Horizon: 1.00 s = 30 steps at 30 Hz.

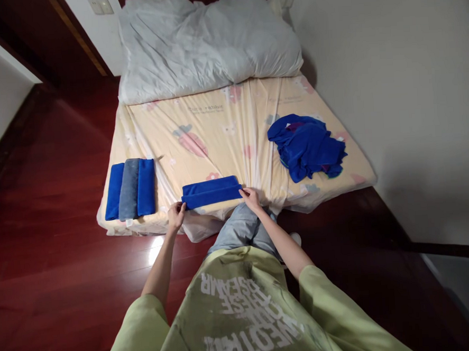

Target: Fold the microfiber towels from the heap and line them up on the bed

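Observation:
A blue towel, folded into a long strip, lies at the front edge of the bed. My left hand pinches its near left corner. At the other end, my right hand grips the near right corner between thumb and fingers. To the left, a folded blue towel, a folded grey towel and another folded blue towel lie side by side. A crumpled pile of blue cloths, with some purple showing, rests on the right side of the bed.
The bed has a pale yellow patterned sheet, wrinkled in places. A large grey-white pillow or folded quilt covers its head end. A white wall stands to the right. Dark red wooden floor surrounds the front and left.

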Each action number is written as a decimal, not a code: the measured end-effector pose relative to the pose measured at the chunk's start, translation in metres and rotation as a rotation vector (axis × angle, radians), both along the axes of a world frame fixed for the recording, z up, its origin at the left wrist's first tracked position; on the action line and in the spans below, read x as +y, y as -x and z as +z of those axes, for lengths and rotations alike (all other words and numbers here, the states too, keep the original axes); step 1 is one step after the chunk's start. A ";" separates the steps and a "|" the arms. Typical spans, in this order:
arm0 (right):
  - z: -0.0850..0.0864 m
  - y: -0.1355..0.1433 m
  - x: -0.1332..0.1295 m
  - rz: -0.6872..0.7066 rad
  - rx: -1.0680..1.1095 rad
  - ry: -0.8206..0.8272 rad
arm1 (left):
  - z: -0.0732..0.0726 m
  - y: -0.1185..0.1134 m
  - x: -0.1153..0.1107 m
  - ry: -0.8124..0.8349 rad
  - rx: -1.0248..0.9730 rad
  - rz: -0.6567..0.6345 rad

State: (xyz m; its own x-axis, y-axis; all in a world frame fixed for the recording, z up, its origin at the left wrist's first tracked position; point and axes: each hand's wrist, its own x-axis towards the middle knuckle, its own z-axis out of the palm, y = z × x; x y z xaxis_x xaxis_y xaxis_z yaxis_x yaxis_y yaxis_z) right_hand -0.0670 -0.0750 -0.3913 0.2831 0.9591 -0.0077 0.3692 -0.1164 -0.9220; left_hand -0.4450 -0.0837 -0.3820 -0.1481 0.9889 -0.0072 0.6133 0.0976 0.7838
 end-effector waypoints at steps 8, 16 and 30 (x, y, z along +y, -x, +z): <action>0.000 0.004 -0.002 -0.034 -0.038 -0.016 | -0.005 0.003 -0.005 -0.028 0.099 -0.044; -0.002 0.006 -0.002 -0.060 -0.061 -0.011 | -0.005 -0.003 -0.003 -0.026 0.136 -0.020; 0.008 0.003 -0.008 0.067 -0.369 -0.131 | 0.002 -0.016 -0.004 -0.145 0.175 0.034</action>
